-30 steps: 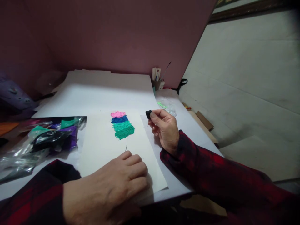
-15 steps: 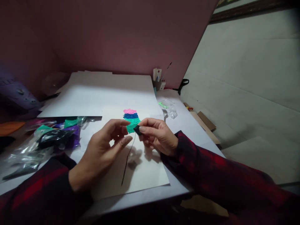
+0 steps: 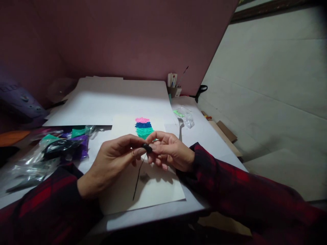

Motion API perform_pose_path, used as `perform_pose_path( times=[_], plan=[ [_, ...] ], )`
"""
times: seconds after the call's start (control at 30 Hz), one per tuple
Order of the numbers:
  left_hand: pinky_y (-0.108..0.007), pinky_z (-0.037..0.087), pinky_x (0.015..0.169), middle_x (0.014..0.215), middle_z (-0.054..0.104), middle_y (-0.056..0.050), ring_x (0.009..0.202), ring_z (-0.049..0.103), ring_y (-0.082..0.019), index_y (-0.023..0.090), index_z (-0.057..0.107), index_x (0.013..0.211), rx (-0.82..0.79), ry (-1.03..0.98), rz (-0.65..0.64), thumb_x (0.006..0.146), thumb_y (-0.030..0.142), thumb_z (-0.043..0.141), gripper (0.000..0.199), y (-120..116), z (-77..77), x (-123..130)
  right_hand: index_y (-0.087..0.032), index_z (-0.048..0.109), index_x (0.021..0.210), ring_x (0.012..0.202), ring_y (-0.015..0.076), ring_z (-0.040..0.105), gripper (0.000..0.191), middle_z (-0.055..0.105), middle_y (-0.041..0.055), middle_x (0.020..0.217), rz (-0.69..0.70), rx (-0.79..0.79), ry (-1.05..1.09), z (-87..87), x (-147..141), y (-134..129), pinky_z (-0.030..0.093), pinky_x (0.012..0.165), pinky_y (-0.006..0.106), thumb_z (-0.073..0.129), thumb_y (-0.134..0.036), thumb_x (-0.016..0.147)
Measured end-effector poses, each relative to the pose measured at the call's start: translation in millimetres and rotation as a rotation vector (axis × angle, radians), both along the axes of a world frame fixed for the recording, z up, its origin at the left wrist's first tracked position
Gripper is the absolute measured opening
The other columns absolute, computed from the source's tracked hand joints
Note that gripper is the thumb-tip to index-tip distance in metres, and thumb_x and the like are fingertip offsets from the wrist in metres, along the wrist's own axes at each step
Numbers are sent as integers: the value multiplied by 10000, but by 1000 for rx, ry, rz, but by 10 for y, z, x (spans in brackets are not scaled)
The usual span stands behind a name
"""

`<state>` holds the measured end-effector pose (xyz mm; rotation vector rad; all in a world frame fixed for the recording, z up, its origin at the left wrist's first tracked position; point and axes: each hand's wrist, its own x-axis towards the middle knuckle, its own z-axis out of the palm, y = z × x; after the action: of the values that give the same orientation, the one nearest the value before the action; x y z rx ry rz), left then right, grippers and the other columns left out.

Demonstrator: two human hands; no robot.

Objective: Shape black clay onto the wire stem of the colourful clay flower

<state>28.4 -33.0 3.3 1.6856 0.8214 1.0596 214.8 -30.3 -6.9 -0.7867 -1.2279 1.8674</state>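
A small black lump of what looks like modelling clay [image 3: 146, 147] is pinched between the fingertips of both hands. My left hand [image 3: 116, 158] grips it from the left with thumb and forefinger, and my right hand [image 3: 170, 149] from the right. Beneath them lies a cream sheet of paper [image 3: 158, 194]. A thin black strand [image 3: 136, 183] runs down the sheet from below the lump; whether it joins the lump is hidden. Just beyond my fingers, textured bands of pink [image 3: 142, 120], blue [image 3: 143, 125] and green clay [image 3: 144, 132] cover part of the sheet.
Clear bags with coloured clay [image 3: 61, 146] lie at the left. A fork [image 3: 181, 127] and a crumpled clear bag [image 3: 189, 119] are on the right. Large white sheets [image 3: 114, 98] cover the back, beside a holder with pens [image 3: 173, 90]. A wall stands at the right.
My left thumb and forefinger have closed onto the black lump, which only my right hand held before. My hands have come together, covering the lower part of the green band.
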Motion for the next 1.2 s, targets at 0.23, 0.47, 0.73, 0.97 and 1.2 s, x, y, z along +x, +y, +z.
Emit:
perform_pose_path(
  times=[0.23, 0.47, 0.73, 0.97, 1.2],
  plan=[
    [-204, 484, 506, 651, 642, -3, 552, 561, -100, 145, 670, 823, -220, -51, 66, 770, 242, 718, 120, 33, 33, -8, -155, 632, 895, 537, 66, 540, 283, 597, -12, 703, -183, 220, -75, -15, -44, -11, 456, 404, 156, 702, -402, 778],
    [-198, 456, 471, 504, 607, 24, 459, 548, -94, 150, 622, 745, -268, -31, 47, 775, 228, 698, 114, -16, 52, 6, -157, 618, 780, 478, 54, 480, 253, 552, -49, 599, -245, 305, -151, -15, -72, -45, 378, 372, 154, 758, -358, 718],
    [-213, 499, 439, 552, 650, 25, 445, 574, -104, 174, 684, 859, 12, 14, 145, 779, 137, 646, 97, -69, -24, 6, -157, 577, 755, 420, 56, 505, 244, 585, -53, 554, -175, 228, -104, -44, -84, -60, 401, 349, 151, 748, -330, 734],
    [-225, 547, 433, 670, 704, 4, 536, 660, -139, 193, 716, 912, 4, -56, 98, 806, 135, 629, 149, -67, -42, -15, -162, 545, 743, 427, 63, 532, 197, 632, -27, 614, -211, 198, -40, -58, -79, -44, 427, 332, 150, 710, -268, 768],
    [-192, 513, 383, 616, 699, -17, 507, 642, -141, 152, 710, 823, -217, -32, 113, 727, 181, 735, 103, -38, 39, 10, -144, 597, 778, 460, 61, 564, 206, 640, -16, 648, -185, 181, -72, -50, -84, -54, 444, 350, 140, 743, -284, 738]
  ],
)
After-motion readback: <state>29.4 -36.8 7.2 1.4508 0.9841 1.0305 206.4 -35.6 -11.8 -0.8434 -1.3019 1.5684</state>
